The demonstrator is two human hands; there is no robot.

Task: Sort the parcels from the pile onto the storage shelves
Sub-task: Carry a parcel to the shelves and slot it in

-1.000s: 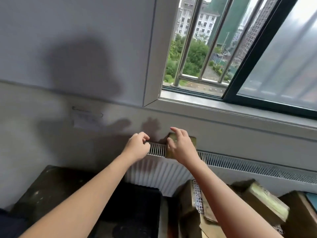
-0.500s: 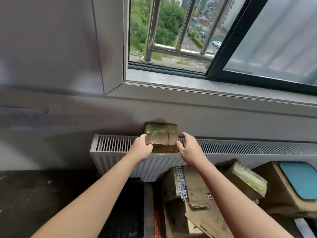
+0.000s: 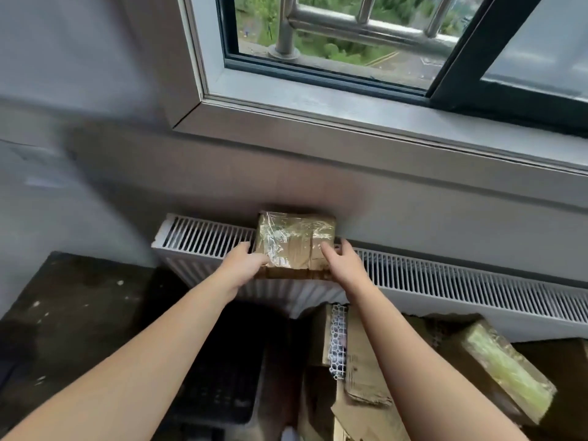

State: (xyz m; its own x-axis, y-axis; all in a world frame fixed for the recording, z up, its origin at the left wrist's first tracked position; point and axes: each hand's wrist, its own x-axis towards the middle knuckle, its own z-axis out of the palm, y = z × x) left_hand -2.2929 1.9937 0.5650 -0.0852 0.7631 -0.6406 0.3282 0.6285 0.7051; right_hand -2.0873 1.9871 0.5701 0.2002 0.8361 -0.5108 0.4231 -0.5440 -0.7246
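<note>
A small brown parcel (image 3: 296,240) wrapped in shiny clear tape lies flat on top of the white radiator (image 3: 206,237), against the wall under the window. My left hand (image 3: 243,265) grips its lower left corner. My right hand (image 3: 345,265) holds its right side, with the thumb on the top face. The pile of parcels (image 3: 362,367) sits below on the right, under my right forearm.
A green-taped parcel (image 3: 506,370) leans in the pile at the lower right. A dark stained surface (image 3: 70,313) fills the left, with a black mesh crate (image 3: 222,364) beside it. The window sill (image 3: 366,109) juts out above the radiator.
The parcel has gone from held upright by my right hand to lying flat on the radiator. Both hands now hold its sides, and my view has tilted down.
</note>
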